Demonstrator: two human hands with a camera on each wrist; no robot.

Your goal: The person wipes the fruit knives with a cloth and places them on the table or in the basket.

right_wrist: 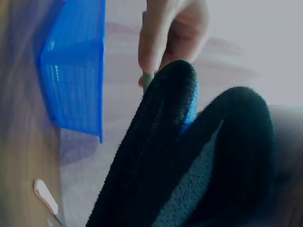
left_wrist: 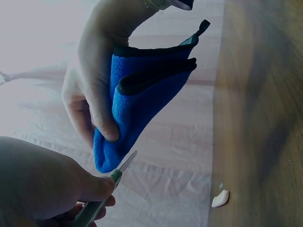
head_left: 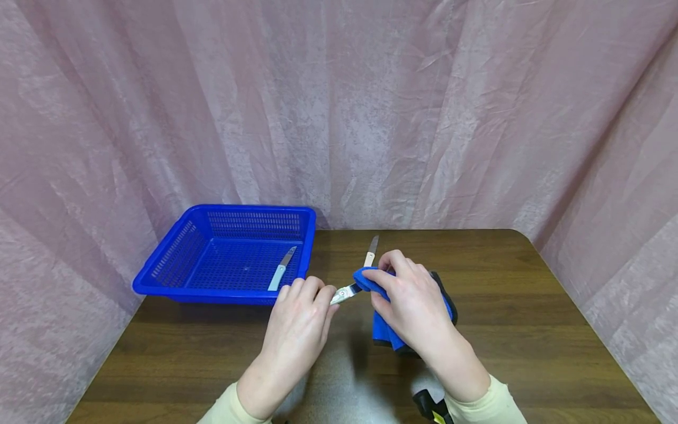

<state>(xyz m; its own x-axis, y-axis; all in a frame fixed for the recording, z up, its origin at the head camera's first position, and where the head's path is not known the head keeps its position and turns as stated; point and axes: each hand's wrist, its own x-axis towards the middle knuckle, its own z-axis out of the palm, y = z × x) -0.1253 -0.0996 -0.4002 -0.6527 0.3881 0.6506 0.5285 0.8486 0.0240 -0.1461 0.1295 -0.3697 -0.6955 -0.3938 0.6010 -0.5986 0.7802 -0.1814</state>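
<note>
My left hand (head_left: 301, 315) grips a small knife (head_left: 343, 294) by its pale handle, the blade pointing right. In my right hand (head_left: 415, 303) is a folded blue cloth (head_left: 385, 330) with black edging, pinched between thumb and fingers. The cloth's folded end covers part of the blade in the head view. From the left wrist, the blade tip (left_wrist: 129, 161) shows beside the cloth's lower fold, and the handle looks greenish. The cloth's dark edges (right_wrist: 156, 142) fill much of the right wrist view and hide most of the knife there.
A blue plastic basket (head_left: 222, 293) stands at the back left, with a light-blue-handled knife (head_left: 278, 275) inside. Behind the cloth, a cream-handled knife (head_left: 369, 257) lies on the wooden table (head_left: 508, 330). A black object with a yellow label (head_left: 431, 405) sits near my right wrist. Pink curtains hang behind.
</note>
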